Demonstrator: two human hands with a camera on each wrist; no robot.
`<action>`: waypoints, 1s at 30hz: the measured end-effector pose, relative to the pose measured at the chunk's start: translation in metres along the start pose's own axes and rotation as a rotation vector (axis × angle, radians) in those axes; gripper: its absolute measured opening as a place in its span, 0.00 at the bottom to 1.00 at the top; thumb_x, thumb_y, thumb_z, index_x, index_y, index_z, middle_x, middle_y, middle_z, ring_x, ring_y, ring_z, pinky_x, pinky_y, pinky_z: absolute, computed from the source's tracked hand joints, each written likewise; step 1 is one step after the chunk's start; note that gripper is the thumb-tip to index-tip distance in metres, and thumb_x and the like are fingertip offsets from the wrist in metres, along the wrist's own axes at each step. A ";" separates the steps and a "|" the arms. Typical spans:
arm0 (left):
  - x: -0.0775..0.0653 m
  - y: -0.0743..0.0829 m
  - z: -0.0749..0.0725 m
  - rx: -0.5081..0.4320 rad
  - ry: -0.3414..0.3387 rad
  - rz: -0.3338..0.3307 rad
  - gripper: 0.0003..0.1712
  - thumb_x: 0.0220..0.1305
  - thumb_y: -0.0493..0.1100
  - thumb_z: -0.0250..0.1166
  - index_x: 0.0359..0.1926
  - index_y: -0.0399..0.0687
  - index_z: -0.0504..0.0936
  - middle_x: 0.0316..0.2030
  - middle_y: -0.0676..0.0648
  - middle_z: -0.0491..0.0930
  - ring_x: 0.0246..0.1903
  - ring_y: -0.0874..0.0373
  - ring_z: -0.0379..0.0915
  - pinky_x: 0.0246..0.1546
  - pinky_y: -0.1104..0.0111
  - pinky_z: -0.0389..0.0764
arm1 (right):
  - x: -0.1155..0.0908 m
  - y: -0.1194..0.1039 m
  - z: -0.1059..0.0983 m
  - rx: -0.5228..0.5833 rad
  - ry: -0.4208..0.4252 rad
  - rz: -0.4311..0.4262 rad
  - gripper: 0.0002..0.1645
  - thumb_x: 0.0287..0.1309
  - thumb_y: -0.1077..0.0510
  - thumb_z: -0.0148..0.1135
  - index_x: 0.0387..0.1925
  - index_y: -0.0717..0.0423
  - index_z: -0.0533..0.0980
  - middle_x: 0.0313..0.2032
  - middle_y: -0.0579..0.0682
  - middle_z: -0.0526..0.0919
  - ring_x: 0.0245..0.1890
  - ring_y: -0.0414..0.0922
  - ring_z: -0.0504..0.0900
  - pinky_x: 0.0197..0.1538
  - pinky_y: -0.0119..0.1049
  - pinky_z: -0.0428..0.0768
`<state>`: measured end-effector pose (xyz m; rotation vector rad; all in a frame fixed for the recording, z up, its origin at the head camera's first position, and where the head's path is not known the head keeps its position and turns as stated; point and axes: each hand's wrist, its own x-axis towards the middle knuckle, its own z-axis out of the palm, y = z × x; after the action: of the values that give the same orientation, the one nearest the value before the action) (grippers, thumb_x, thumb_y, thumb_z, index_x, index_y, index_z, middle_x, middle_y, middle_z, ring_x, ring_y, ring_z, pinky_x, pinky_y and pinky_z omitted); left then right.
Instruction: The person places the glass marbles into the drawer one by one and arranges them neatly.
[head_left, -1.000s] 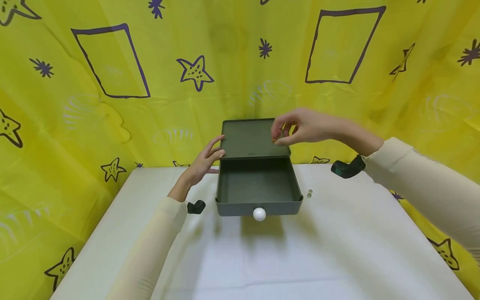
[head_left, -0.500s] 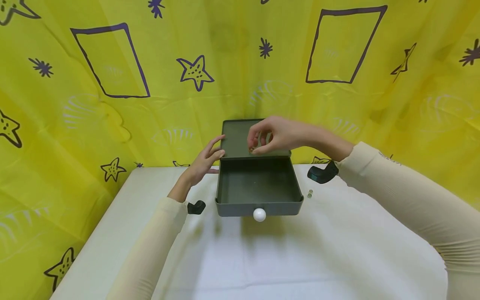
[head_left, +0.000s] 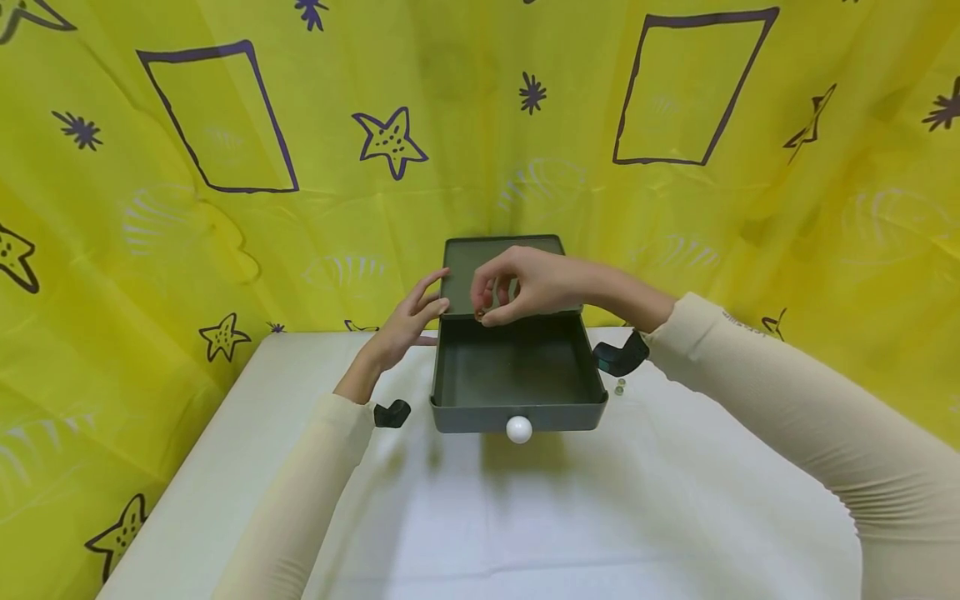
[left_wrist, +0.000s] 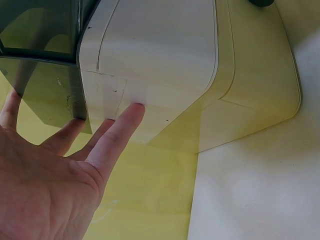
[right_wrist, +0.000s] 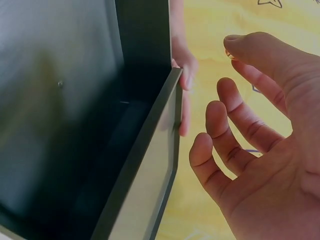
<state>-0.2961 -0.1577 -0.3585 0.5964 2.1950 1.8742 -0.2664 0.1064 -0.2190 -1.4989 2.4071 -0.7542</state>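
A dark grey-green cabinet [head_left: 459, 279] stands at the back, its drawer [head_left: 517, 371] pulled out and bare inside. A white round knob [head_left: 518, 429] is on the drawer front. My left hand [head_left: 399, 333] rests its extended fingertips on the cabinet's left side; the left wrist view shows them spread along the pale side wall [left_wrist: 150, 55]. Above the back of the drawer, my right hand [head_left: 534, 279] pinches a small amber marble [head_left: 479, 316] between thumb and index finger. In the right wrist view the thumb mostly hides it, and the other fingers curl loosely.
Small greenish glass marbles [head_left: 619, 387] lie on the white tabletop [head_left: 675, 500], just right of the drawer. Behind the cabinet hangs a yellow curtain [head_left: 465, 75] with star drawings. A dark wrist camera [head_left: 622, 355] hangs under the right sleeve.
My right hand has moved left and slightly down with the marble, from the cabinet's right edge to over the back left of the drawer. The left hand has stayed put.
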 end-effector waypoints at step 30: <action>0.000 0.002 0.001 -0.001 -0.006 -0.014 0.35 0.79 0.49 0.52 0.81 0.72 0.51 0.79 0.41 0.52 0.74 0.38 0.57 0.60 0.34 0.70 | -0.001 0.004 0.007 0.010 -0.010 0.035 0.17 0.61 0.53 0.74 0.50 0.53 0.82 0.39 0.45 0.85 0.38 0.43 0.82 0.49 0.45 0.81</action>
<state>-0.2950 -0.1567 -0.3569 0.5835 2.1893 1.8638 -0.2662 0.1071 -0.2273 -1.4490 2.4119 -0.7480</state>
